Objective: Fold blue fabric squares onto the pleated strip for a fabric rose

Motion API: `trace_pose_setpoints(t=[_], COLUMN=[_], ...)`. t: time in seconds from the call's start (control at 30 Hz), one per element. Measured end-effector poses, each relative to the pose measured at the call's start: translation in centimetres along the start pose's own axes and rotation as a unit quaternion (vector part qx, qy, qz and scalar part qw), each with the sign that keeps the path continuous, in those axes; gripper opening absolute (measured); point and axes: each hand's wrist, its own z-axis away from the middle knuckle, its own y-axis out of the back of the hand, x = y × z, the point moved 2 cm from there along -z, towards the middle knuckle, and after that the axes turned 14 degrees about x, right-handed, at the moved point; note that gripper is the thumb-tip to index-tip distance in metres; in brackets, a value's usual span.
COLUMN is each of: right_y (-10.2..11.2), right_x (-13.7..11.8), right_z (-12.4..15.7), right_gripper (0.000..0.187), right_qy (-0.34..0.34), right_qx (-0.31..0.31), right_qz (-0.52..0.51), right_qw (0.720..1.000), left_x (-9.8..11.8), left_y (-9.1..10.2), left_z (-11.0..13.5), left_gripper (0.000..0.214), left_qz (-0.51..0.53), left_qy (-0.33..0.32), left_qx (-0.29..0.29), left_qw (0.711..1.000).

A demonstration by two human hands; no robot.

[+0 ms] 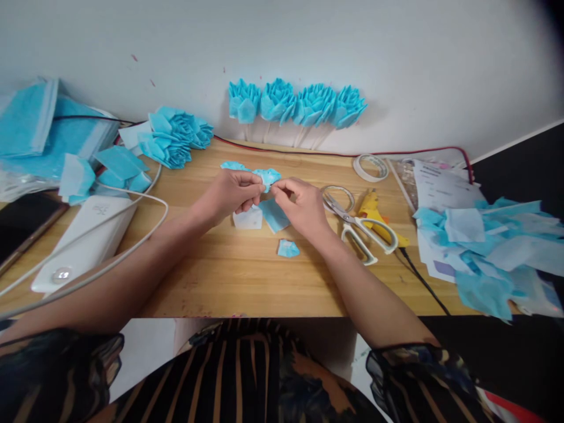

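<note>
My left hand (pixel 235 191) and my right hand (pixel 300 202) meet over the middle of the table, fingers pinched on a small blue fabric petal (pixel 268 176). Behind my left fingers a second blue folded piece (pixel 233 166) rests on the wood. Below the hands lie a white-sided square (pixel 247 218) and a blue square (pixel 275 216), partly covered by my fingers. Closer to the front edge sits a small folded blue petal (pixel 288 248). Right of my right hand are white-handled scissors (pixel 359 226), lying partly open.
Blue fabric flowers on sticks (pixel 279 103) lean on the wall; more flowers (pixel 176 135) lie left. A yellow glue gun (pixel 374 211), a tape roll (pixel 371 168) and a heap of blue scraps (pixel 493 247) are right. A white power bank (pixel 88 241) with cable and a phone (pixel 24 226) are left.
</note>
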Motion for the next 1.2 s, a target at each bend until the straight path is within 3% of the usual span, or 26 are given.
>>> trace_pose_setpoints(t=[0.27, 0.33, 0.43, 0.57, 0.67, 0.73, 0.8, 0.87, 1.07, 1.2], right_y=[0.3, 1.5, 4.9, 10.4, 12.5, 12.7, 12.4, 12.0, 11.3, 10.5], right_x=[0.5, 0.5, 0.0, -1.5, -2.3, -2.6, -2.8, -3.1, -3.3, -2.1], right_z=[-0.4, -0.5, 0.1, 3.3, 6.4, 8.0, 8.8, 8.8, 7.2, 7.0], right_gripper=[0.016, 0.015, 0.016, 0.018, 0.036, 0.039, 0.027, 0.017, 0.017, 0.034], right_qy=[-0.03, -0.048, -0.049, 0.008, 0.028, 0.044, 0.058, 0.057, 0.045, 0.046], right_qx=[0.032, 0.036, 0.011, -0.144, -0.256, -0.312, -0.338, -0.328, -0.255, -0.242], right_qz=[0.043, 0.052, 0.088, 0.143, 0.148, 0.142, 0.136, 0.138, 0.137, 0.215], right_qw=[0.998, 0.997, 0.995, 0.979, 0.955, 0.939, 0.93, 0.933, 0.956, 0.945], left_x=[-0.2, -0.3, -0.4, -0.4, -0.3, -0.3, -0.2, -0.2, -0.2, -0.2], left_y=[0.3, 0.5, 0.6, 0.6, 0.5, 0.5, 0.5, 0.6, 0.7, 0.7], left_z=[-0.3, -0.4, -0.5, -0.5, -0.4, -0.3, -0.2, -0.2, -0.2, -0.3], left_gripper=[0.027, 0.025, 0.025, 0.024, 0.024, 0.024, 0.024, 0.025, 0.02, 0.019], left_qz=[0.006, 0.01, 0.001, -0.001, -0.007, -0.013, -0.013, -0.015, -0.005, -0.003], left_qy=[0.014, 0.019, 0.022, 0.013, 0.007, 0.005, 0.0, -0.008, -0.007, -0.004], left_qx=[0.02, 0.03, 0.041, 0.049, 0.051, 0.05, 0.05, 0.048, 0.053, 0.055], left_qw=[1.0, 0.999, 0.999, 0.999, 0.999, 0.999, 0.999, 0.999, 0.999, 0.998])
